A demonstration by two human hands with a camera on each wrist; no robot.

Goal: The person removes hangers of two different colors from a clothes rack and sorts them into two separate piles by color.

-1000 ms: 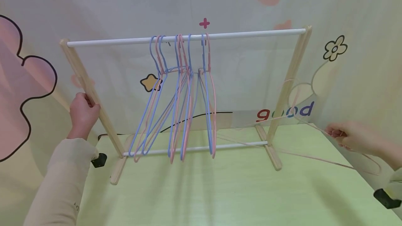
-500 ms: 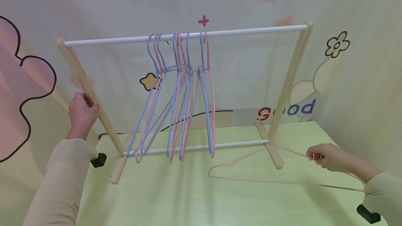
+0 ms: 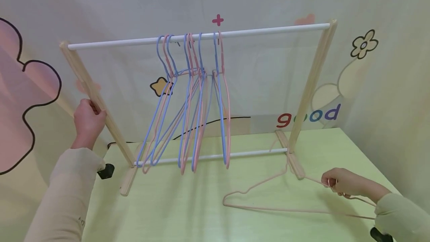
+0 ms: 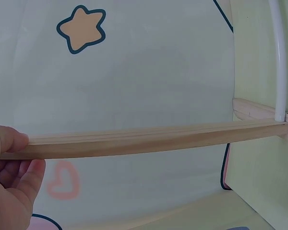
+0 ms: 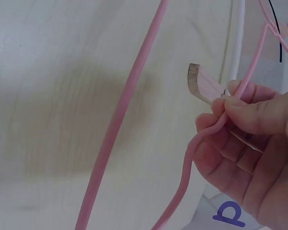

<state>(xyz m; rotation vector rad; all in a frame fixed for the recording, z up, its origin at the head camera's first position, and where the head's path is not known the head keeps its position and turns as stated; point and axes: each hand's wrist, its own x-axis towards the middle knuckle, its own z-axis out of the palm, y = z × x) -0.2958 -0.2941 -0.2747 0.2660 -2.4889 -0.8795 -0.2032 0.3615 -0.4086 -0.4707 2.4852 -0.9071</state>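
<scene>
My left hand (image 3: 89, 122) grips the left wooden post (image 4: 134, 142) of a garment rack, thumb on one side and fingers on the other. At the lower right, my right hand (image 3: 342, 183) pinches the shoulder wire of a pink hanger (image 3: 285, 209) between thumb and fingers. That hanger is held over the table, its hook near the rack's right foot. In the right wrist view the pink wire (image 5: 209, 130) bends just below the fingertips. Several blue and pink hangers (image 3: 193, 115) hang bunched on the white top rail (image 3: 275, 31), left of its right half.
The rack stands on a pale green table (image 3: 188, 212) with wooden feet, the right one (image 3: 296, 165) close to the held hanger. A white lower rail (image 3: 255, 154) joins the posts. Behind hangs a printed curtain (image 3: 262, 81).
The pink hanger came down and left with my right hand, from beside the right post to low over the table. My left hand keeps its grip on the post.
</scene>
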